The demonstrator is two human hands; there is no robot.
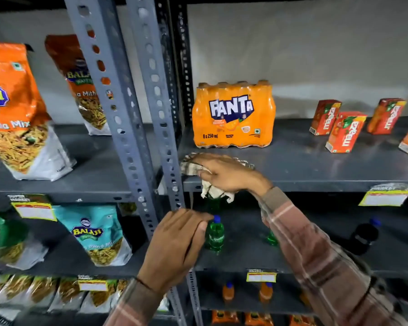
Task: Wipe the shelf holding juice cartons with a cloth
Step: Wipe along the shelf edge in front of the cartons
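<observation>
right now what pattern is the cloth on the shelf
Pale with dark checked stripes, the cloth shows best in the head view.

The single head view looks forward and slightly down, close to the dark shelf [316, 161]

I stand in a shop: grey slotted-steel racks [137, 118] carry goods for sale, namely Balaji snack bags [17, 109], a shrink-wrapped Fanta pack [233, 116], Maaza juice cartons [344, 131] and small soda bottles [216, 235], with yellow price tags [384, 197] on the shelf edges.
</observation>
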